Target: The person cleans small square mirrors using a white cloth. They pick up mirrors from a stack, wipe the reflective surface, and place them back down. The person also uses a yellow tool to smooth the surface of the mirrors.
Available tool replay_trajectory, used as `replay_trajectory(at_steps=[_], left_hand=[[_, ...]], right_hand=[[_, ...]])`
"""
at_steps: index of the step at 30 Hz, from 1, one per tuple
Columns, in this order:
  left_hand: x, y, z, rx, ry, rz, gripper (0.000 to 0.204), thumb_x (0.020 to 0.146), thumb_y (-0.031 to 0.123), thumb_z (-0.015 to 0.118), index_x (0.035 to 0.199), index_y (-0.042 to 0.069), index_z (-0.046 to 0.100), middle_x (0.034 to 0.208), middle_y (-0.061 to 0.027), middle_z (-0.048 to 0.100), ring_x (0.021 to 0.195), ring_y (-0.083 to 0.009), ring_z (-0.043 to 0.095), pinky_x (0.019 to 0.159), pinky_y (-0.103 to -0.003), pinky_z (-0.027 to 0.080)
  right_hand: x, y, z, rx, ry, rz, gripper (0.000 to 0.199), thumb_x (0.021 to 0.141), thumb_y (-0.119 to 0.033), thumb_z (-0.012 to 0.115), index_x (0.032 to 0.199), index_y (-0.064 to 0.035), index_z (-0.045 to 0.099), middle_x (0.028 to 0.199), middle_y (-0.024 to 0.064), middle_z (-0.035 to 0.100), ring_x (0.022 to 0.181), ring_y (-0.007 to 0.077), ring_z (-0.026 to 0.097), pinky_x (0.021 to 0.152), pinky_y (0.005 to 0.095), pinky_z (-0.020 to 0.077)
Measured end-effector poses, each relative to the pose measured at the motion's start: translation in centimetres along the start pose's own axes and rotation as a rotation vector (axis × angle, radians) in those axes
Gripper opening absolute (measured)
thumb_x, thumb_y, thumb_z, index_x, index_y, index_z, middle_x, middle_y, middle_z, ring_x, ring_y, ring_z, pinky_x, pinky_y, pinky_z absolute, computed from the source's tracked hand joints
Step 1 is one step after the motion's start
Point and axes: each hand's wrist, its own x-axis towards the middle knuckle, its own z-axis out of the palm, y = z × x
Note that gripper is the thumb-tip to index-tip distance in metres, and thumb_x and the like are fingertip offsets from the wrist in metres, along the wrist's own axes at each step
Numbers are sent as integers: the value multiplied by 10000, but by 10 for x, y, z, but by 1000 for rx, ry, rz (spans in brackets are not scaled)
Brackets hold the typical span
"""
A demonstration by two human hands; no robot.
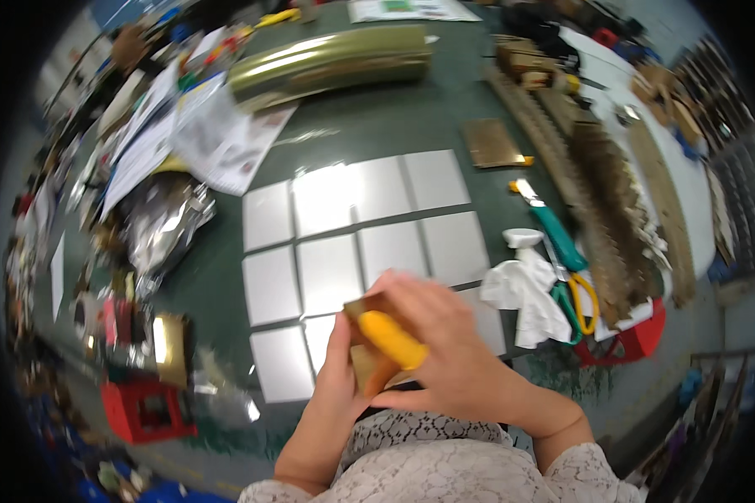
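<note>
Glossy metallic gold roll [331, 63]; matt white paper squares [365, 247].

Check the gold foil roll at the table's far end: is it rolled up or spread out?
Rolled up. The gold foil roll lies on its side as a closed tube on the green table, no sheet pulled out.

A dark green worktable [369, 126] fills the view, its surface glossy under bright overhead light. Clutter crowds its left edge and far right corner. Beyond the right edge, grey floor [734, 323] shows.
</note>
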Motion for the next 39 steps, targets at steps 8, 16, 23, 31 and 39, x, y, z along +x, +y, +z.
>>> replay_trajectory(at_steps=[8,16,23,31,39], left_hand=[[5,-13,-5,203,29,4,619,1021,487,279,1500,98,233,1433,-122,405,1310,-265,425,1076,-425,381],[2,13,-20,286,-14,107,790,926,421,546,1495,20,174,1315,-249,451,1205,-338,510,989,-479,456],[0,22,-37,311,33,90,704,936,330,533,1475,0,223,1302,-249,463,1165,-327,547,958,-454,482],[8,26,-39,303,33,79,670,937,320,545,1444,-25,274,1292,-243,496,1130,-327,573,935,-434,497],[8,26,-42,298,-3,54,631,928,268,537,1434,-27,303,1335,-239,457,1159,-317,544,947,-424,471]], right_hand=[[4,5,-24,-4,-198,25,829,693,-345,810,1375,-49,441,1409,184,371,1342,313,329,1106,497,236],[77,139,-170,-340,447,407,956,706,-453,828,1369,50,355,1302,214,456,1259,306,464,1084,406,350],[68,275,-228,-636,396,609,1051,638,-654,761,1337,57,425,1188,278,570,1122,398,562,962,451,439],[44,292,-245,-683,180,867,1089,612,-715,729,1328,52,438,1228,285,565,1173,384,548,984,433,434],[37,294,-245,-646,154,930,1095,605,-718,731,1328,51,439,1259,291,552,1183,390,546,993,425,434]])
